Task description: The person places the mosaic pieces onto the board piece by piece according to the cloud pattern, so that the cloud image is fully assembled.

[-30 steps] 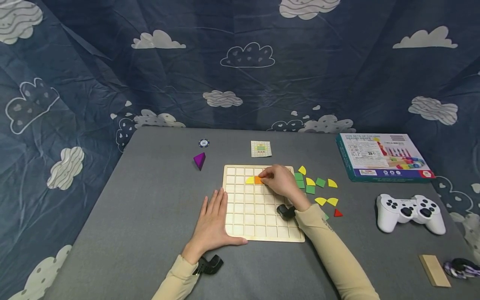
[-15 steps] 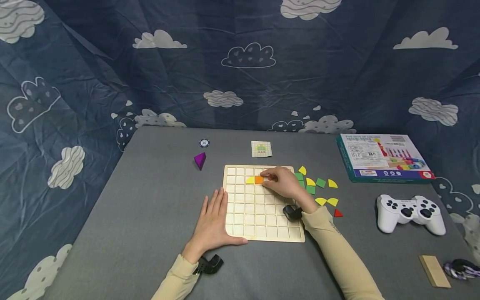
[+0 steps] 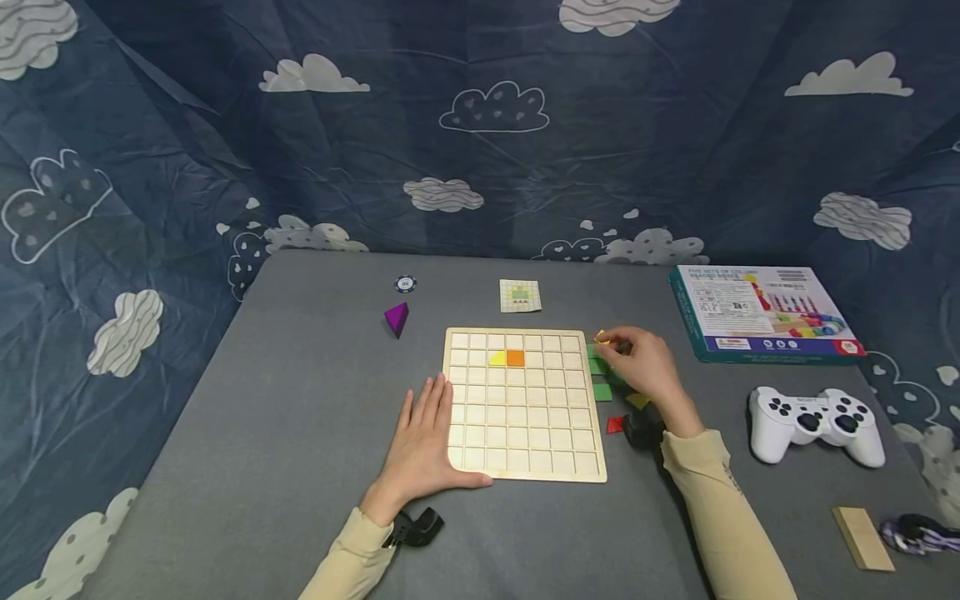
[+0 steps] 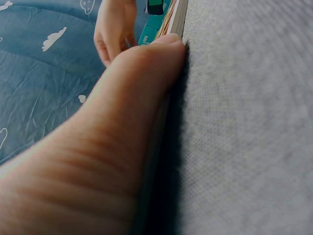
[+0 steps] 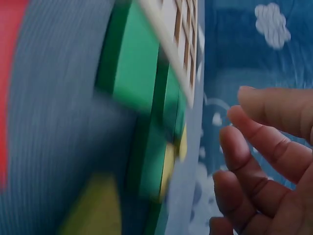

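A pale wooden grid board [image 3: 517, 412] lies on the grey table. On it a yellow quarter-circle piece [image 3: 497, 359] sits beside an orange square piece [image 3: 515, 358]. My left hand [image 3: 416, 446] rests along the board's left edge with straight fingers, its thumb [image 4: 146, 63] against the front edge. Past the board's right side, my right hand [image 3: 647, 364] hovers with loosely bent fingers at a yellow quarter-circle [image 3: 602, 337]. In the right wrist view, nothing shows between thumb and fingers [image 5: 234, 147]. Green squares [image 3: 602, 392] lie under this hand, partly hidden.
A red triangle [image 3: 615, 425] and another yellow piece [image 3: 637, 401] lie beside the board. Behind it are a pattern card [image 3: 520, 296], a purple pyramid [image 3: 397, 318] and a poker chip [image 3: 405, 284]. Right: a box [image 3: 768, 312], white game controller [image 3: 817, 423] and wooden block [image 3: 863, 539].
My right hand has left the orange square on the board and moved right to the loose pieces. The red triangle now appears closer to the board. My left hand stays put.
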{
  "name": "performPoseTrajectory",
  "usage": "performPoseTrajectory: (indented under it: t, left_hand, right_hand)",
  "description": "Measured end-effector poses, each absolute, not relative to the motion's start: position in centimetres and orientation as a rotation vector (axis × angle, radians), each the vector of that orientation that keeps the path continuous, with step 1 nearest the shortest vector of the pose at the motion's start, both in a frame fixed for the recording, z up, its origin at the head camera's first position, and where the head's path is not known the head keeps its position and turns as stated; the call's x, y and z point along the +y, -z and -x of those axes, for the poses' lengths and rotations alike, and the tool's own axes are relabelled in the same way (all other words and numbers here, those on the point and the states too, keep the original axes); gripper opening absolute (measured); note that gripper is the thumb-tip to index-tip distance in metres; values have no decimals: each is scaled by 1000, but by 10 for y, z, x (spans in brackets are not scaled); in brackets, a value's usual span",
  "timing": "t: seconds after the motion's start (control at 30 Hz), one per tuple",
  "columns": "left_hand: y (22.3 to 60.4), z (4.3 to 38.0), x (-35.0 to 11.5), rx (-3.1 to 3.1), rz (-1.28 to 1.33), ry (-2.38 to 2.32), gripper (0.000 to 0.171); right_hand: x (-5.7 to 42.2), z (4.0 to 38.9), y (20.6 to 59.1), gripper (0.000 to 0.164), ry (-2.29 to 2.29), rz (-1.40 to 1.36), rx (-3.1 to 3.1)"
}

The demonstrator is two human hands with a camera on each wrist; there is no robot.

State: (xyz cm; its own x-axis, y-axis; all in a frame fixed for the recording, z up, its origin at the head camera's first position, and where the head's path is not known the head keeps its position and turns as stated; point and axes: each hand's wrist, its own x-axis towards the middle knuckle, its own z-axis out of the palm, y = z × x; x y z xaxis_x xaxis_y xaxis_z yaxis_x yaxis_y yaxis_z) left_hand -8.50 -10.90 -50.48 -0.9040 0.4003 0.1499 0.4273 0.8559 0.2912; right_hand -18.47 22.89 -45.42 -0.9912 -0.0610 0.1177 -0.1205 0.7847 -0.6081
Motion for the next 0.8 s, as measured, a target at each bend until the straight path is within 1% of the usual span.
performPoseTrajectory:
  t: [0.07, 0.3, 0.8]
  left_hand:
    - [505, 85, -109, -2938, 662, 491, 137]
    - [506, 84, -109, -2919, 667, 496, 137]
    - [506, 85, -109, -2943, 661, 474, 137]
  right_hand:
    - [238, 183, 453, 19, -954, -82, -2924]
    - [255, 179, 451, 26, -900, 11, -3054]
    - [254, 188, 453, 30, -880, 89, -3157]
